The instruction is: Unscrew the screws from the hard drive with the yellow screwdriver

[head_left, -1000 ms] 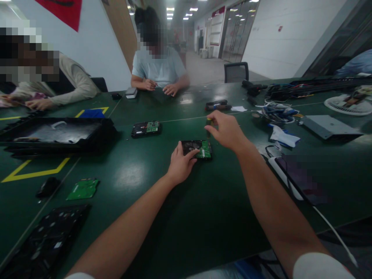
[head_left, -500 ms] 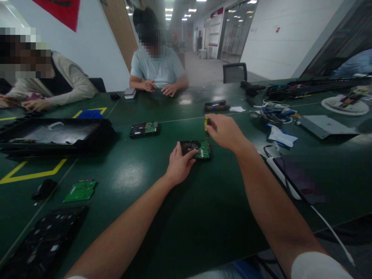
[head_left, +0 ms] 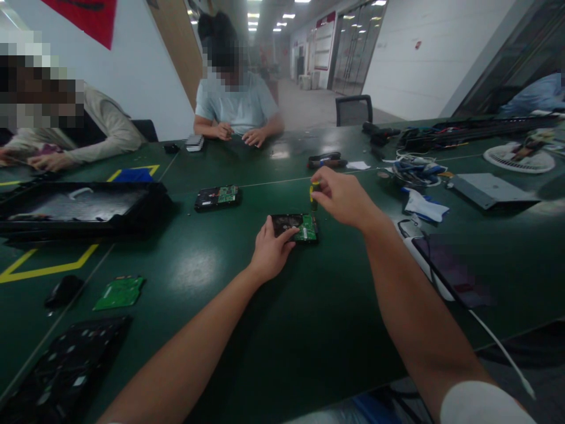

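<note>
A hard drive point(head_left: 285, 222) lies flat on the green table, its green circuit board point(head_left: 309, 228) facing up at the right end. My left hand point(head_left: 271, 250) grips the drive's left and near side, thumb and fingers resting on its top. A small yellow and black screwdriver point(head_left: 314, 195) stands upright over the far right corner of the drive. The fingers of my right hand point(head_left: 338, 194) pinch its handle. Whether the tip sits in a screw is too small to tell. Another hard drive point(head_left: 218, 197) lies farther back, to the left.
Left are a black casing point(head_left: 83, 206), a loose green circuit board point(head_left: 119, 292) and a black panel point(head_left: 70, 359). Right are bundled cables point(head_left: 417, 171), a white glove point(head_left: 426, 206), a metal box point(head_left: 492, 189) and a tablet-like device point(head_left: 450, 265). Two people sit across the table.
My right fingers have shifted slightly around the screwdriver handle, the hand turning a little. The left hand still holds the hard drive in place. The whole view has drifted slightly.
</note>
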Demonstrator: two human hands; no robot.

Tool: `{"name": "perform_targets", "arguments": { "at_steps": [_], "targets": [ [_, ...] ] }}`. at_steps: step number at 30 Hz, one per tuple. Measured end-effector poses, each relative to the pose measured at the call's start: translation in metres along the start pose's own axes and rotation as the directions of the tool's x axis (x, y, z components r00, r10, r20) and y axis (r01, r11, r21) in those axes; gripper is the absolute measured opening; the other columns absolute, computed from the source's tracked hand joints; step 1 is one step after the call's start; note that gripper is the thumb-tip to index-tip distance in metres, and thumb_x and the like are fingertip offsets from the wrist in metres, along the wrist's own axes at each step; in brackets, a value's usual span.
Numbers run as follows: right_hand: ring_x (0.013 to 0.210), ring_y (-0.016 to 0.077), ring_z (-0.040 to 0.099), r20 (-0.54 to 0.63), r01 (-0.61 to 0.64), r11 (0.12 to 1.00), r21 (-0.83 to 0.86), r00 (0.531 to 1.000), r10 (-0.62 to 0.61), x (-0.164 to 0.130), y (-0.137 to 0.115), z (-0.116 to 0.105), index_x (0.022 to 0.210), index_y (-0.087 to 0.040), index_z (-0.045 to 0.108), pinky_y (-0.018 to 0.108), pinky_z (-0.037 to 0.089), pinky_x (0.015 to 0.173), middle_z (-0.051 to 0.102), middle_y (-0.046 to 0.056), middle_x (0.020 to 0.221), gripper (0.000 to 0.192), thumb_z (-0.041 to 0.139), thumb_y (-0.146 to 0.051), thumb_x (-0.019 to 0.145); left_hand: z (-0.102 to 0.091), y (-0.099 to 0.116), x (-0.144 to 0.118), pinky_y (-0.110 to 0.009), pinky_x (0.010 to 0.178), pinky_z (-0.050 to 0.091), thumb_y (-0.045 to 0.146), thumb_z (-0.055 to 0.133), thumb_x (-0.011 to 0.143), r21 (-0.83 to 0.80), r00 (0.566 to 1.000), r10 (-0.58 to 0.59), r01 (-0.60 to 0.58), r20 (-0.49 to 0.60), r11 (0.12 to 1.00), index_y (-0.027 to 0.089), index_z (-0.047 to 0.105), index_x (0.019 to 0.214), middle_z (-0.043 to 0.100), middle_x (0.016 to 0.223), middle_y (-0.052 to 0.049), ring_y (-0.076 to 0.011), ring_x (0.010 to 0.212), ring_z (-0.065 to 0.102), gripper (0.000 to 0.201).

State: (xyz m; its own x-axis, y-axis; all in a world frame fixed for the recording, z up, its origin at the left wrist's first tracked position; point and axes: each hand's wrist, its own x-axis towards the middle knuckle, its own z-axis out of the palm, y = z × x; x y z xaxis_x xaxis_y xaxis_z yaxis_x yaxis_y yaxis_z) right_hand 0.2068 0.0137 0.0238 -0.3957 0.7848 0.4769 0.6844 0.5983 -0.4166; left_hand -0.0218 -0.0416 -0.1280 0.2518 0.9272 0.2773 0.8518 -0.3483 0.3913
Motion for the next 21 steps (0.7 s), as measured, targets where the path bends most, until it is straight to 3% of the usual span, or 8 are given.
{"name": "perform_targets", "arguments": {
  "at_steps": [4, 8, 12, 16, 21],
  "targets": [
    [0.084, 0.0287, 0.071, -0.040, -0.022, 0.999, -0.037, 0.999, 0.021, 0.001, 0.001, 0.003, 0.105, -0.024, 0.063, 0.042, 0.052, 0.080, 0.076, 0.009, 0.096, 0.020, 0.074, -0.020, 0.089, 0.001, -0.001, 0.000, -0.066, 0.120, 0.038, 0.033, 0.060, 0.105, -0.001, 1.000, 0.004, -0.004, 0.006, 1.000, 0.040, 0.062, 0.151, 0.017, 0.179, -0.009, -0.0456, 0.160, 0.028, 0.046],
    [0.082, 0.0268, 0.069, -0.101, -0.082, 0.995, -0.051, 0.992, 0.077, 0.003, 0.005, 0.010, 0.110, -0.022, 0.063, 0.039, 0.050, 0.078, 0.075, 0.009, 0.096, 0.024, 0.075, -0.023, 0.089, 0.001, -0.001, 0.000, -0.066, 0.121, 0.037, 0.033, 0.060, 0.105, 0.003, 1.000, 0.011, -0.011, 0.000, 1.000, 0.040, 0.062, 0.150, 0.015, 0.179, -0.011, -0.0469, 0.159, 0.028, 0.046],
    [0.085, 0.0265, 0.068, -0.075, -0.082, 0.986, -0.148, 0.995, 0.071, 0.005, 0.006, 0.011, 0.118, -0.022, 0.067, 0.039, 0.049, 0.081, 0.074, 0.008, 0.098, 0.028, 0.075, -0.029, 0.091, 0.001, 0.000, 0.001, -0.065, 0.121, 0.038, 0.032, 0.061, 0.105, 0.009, 1.000, 0.013, -0.013, -0.011, 1.000, 0.039, 0.063, 0.150, 0.017, 0.178, -0.011, -0.0470, 0.158, 0.031, 0.046],
    [0.092, 0.0293, 0.068, -0.045, -0.093, 0.957, -0.274, 0.995, 0.084, 0.005, 0.006, 0.008, 0.107, -0.022, 0.075, 0.041, 0.049, 0.085, 0.074, 0.011, 0.102, 0.022, 0.072, -0.040, 0.095, 0.001, 0.000, 0.000, -0.065, 0.120, 0.039, 0.032, 0.061, 0.105, 0.009, 1.000, 0.015, -0.015, -0.015, 1.000, 0.040, 0.062, 0.150, 0.020, 0.177, -0.010, -0.0461, 0.158, 0.030, 0.046],
    [0.102, 0.0308, 0.071, -0.017, -0.041, 0.969, -0.242, 0.999, 0.038, 0.005, 0.007, 0.007, 0.116, -0.018, 0.078, 0.043, 0.051, 0.094, 0.078, 0.014, 0.115, 0.030, 0.067, -0.041, 0.099, 0.001, -0.001, 0.000, -0.065, 0.121, 0.038, 0.032, 0.060, 0.105, 0.002, 1.000, 0.021, -0.021, -0.014, 1.000, 0.039, 0.063, 0.150, 0.016, 0.178, -0.011, -0.0472, 0.158, 0.030, 0.046]
  ]
}}
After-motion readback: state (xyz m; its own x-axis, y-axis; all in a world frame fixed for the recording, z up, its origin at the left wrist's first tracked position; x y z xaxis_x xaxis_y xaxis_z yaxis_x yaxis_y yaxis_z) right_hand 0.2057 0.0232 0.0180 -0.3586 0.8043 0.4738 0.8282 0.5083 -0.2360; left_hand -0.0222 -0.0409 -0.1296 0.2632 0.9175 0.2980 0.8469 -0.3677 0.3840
